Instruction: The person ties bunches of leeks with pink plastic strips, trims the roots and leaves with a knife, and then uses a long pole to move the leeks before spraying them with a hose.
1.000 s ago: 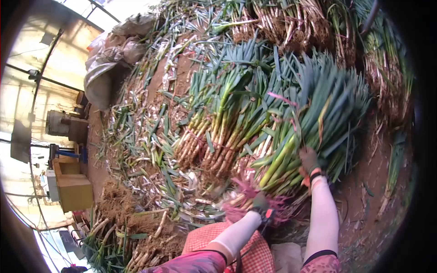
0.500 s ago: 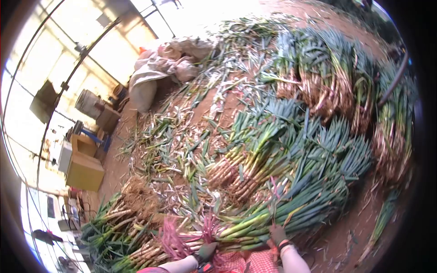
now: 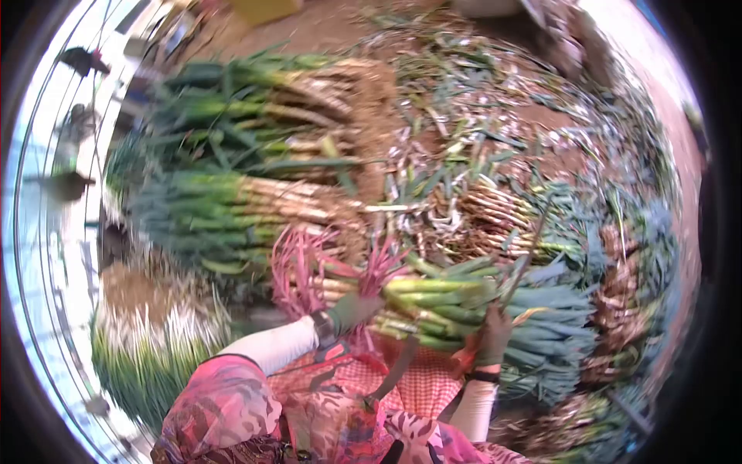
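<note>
The onion stalks [image 3: 440, 298] run from bright green to pale yellow, with blue-green leaves [image 3: 553, 309] and pink strings [image 3: 297, 271]. The apron [image 3: 429, 379] is checked in red and white, the left sleeve [image 3: 232, 398] pink with darker blotches. The left glove [image 3: 352, 309] looks dull green, the ground [image 3: 348, 27] reddish brown.

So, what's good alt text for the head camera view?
A person's left hand is at pink strands on a large leafy bunch; the right hand holds a thin tool. More bunches and loose trimmings lie nearby.
</note>
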The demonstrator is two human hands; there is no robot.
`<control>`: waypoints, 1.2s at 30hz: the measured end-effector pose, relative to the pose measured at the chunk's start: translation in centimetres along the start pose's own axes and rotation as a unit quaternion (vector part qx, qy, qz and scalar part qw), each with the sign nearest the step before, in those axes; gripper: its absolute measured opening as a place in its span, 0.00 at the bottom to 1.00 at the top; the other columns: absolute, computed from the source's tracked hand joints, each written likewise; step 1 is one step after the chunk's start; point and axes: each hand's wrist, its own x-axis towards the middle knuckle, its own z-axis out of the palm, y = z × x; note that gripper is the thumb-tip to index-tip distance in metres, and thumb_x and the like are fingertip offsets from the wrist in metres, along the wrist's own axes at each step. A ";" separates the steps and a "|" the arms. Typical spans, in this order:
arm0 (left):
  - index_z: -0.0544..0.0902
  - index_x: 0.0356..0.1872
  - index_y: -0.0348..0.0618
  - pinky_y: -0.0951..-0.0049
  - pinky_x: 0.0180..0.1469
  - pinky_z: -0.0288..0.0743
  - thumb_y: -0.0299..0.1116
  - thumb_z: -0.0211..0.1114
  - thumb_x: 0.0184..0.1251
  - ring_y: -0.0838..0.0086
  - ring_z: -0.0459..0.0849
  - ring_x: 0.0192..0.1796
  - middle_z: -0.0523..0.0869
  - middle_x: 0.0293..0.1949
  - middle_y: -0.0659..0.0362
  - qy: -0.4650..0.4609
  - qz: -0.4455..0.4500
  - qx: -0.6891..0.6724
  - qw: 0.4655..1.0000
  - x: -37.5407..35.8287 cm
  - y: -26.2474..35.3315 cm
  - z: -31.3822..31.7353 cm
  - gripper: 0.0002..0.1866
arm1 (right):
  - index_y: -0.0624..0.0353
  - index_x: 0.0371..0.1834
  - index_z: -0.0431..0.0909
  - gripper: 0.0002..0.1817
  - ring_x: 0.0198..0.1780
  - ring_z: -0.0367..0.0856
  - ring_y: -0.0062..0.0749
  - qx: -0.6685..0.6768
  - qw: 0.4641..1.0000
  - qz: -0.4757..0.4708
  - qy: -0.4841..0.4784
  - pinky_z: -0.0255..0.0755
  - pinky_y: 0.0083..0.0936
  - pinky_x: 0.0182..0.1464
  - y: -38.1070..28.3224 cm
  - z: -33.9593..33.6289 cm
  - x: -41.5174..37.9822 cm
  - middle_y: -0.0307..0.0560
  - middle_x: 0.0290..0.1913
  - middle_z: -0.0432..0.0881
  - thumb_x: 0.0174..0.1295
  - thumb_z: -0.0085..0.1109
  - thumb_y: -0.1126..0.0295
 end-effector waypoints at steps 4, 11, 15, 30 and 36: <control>0.82 0.44 0.41 0.75 0.34 0.75 0.42 0.54 0.69 0.71 0.80 0.27 0.82 0.23 0.58 -0.001 -0.130 -0.195 0.972 -2.7 0.6 -4.5 0.16 | 0.54 0.31 0.76 0.08 0.20 0.56 0.10 0.022 0.986 -0.156 -0.053 0.49 0.15 0.20 -12.5 7.2 -2.6 0.25 0.20 0.62 0.65 0.56 0.65; 0.75 0.57 0.37 0.73 0.39 0.79 0.33 0.58 0.66 0.77 0.82 0.34 0.84 0.38 0.60 -0.035 0.123 -0.655 0.745 -4.2 -2.6 -7.6 0.20 | 0.55 0.39 0.78 0.08 0.07 0.53 0.11 0.052 0.934 -0.295 -0.195 0.47 0.13 0.09 -30.5 25.1 -14.1 0.26 0.14 0.62 0.64 0.59 0.63; 0.76 0.53 0.36 0.74 0.39 0.79 0.28 0.55 0.66 0.80 0.78 0.29 0.80 0.32 0.63 -0.065 0.128 -0.710 0.689 -6.8 -1.1 -13.3 0.15 | 0.55 0.40 0.79 0.05 0.12 0.56 0.07 -0.102 0.818 -0.477 -0.305 0.48 0.11 0.13 -36.5 35.3 -18.8 0.25 0.15 0.63 0.65 0.57 0.67; 0.82 0.36 0.40 0.76 0.27 0.75 0.34 0.61 0.64 0.78 0.80 0.27 0.81 0.27 0.60 0.244 -0.059 -0.472 0.845 0.0 -11.7 -31.6 0.08 | 0.59 0.32 0.79 0.07 0.25 0.74 0.20 -0.292 0.718 -0.471 -0.421 0.65 0.23 0.23 -20.9 51.6 -7.4 0.41 0.24 0.75 0.63 0.50 0.73; 0.84 0.42 0.46 0.71 0.30 0.78 0.36 0.60 0.65 0.72 0.83 0.29 0.84 0.30 0.57 0.412 0.033 -0.374 0.830 3.0 -19.2 -30.5 0.09 | 0.59 0.40 0.79 0.12 0.20 0.72 0.18 -0.237 0.900 -0.116 -0.347 0.64 0.18 0.20 -9.1 38.1 -2.4 0.38 0.26 0.76 0.67 0.52 0.63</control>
